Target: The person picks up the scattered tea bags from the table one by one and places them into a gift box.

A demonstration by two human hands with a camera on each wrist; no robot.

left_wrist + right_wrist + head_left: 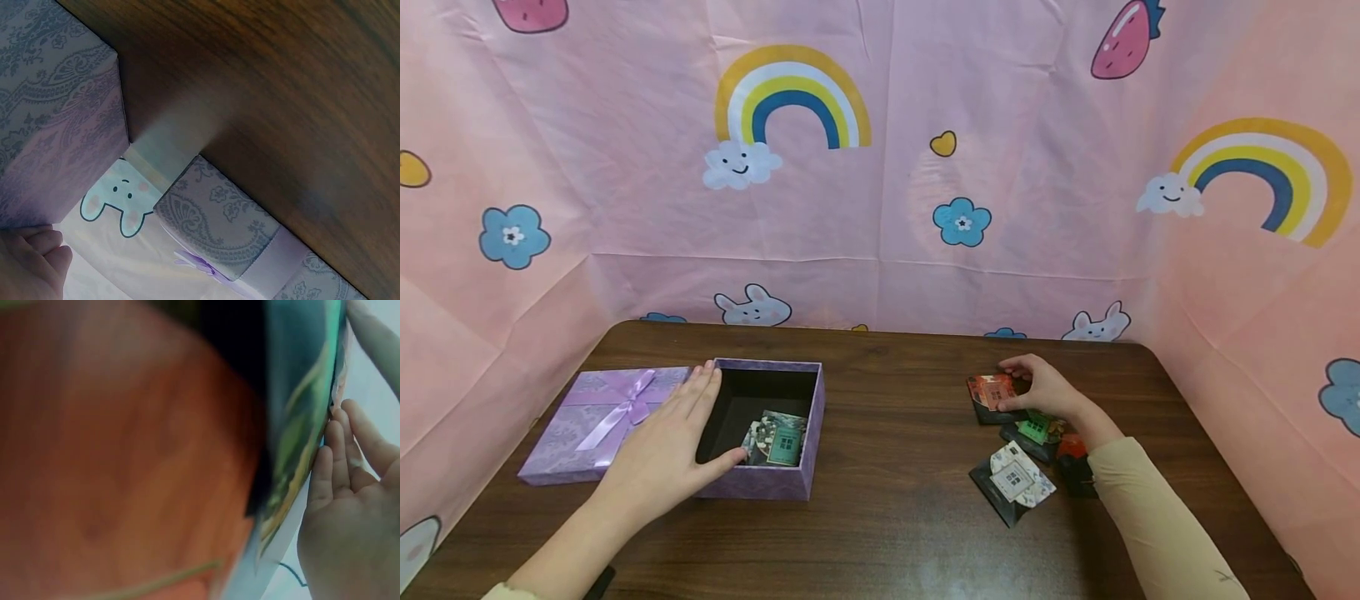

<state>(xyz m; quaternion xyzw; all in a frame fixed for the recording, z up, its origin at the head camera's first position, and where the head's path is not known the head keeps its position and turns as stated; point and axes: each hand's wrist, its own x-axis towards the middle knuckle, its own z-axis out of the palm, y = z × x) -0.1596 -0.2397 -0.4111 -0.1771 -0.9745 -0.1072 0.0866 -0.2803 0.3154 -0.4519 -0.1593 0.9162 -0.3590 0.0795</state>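
My left hand (666,446) rests on an open purple box (816,433), its fingers laid straight along the left wall and the thumb at the front rim. In the left wrist view, fingertips (53,247) show at the box's patterned side. Inside the box lie green-labelled packets (784,443). My right hand (1052,392) pinches a flat red-and-black packet (988,393) between thumb and fingers. Under and beside this hand are a green-and-black packet (1037,433) and another red-and-black packet (1075,467). A white-and-black packet (1015,483) lies nearer the front.
Left of the box, its purple lid (568,425) with a ribbon bow lies on the brown wooden table (895,433). Pink printed cloth (895,208) hangs behind the table and along both sides. A small dark object (599,582) shows beside the left forearm.
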